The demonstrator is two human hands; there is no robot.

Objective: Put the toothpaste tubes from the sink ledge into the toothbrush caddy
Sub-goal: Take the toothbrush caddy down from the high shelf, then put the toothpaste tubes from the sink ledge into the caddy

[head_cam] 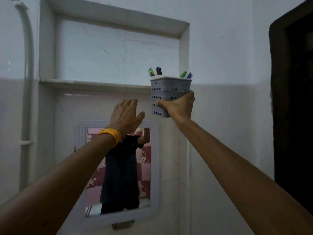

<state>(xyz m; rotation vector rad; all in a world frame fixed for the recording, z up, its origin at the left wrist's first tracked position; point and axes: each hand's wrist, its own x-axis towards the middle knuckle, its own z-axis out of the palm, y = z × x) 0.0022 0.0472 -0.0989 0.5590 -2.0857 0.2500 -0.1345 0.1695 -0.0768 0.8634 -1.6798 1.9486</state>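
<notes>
A grey perforated toothbrush caddy (169,89) is held up in the air at the right end of a white wall ledge (94,84). My right hand (179,106) is shut around its lower part. Coloured tops of toothbrushes or tubes (155,72) stick out above its white rim; I cannot tell which they are. My left hand (126,114) is raised just left of the caddy, below the ledge, fingers spread and holding nothing. An orange band sits on that wrist.
A white-framed mirror (118,167) hangs on the tiled wall below the hands and reflects a person in dark clothes. A grey pipe (27,82) runs down the wall at the left. A dark doorway (294,99) stands at the right.
</notes>
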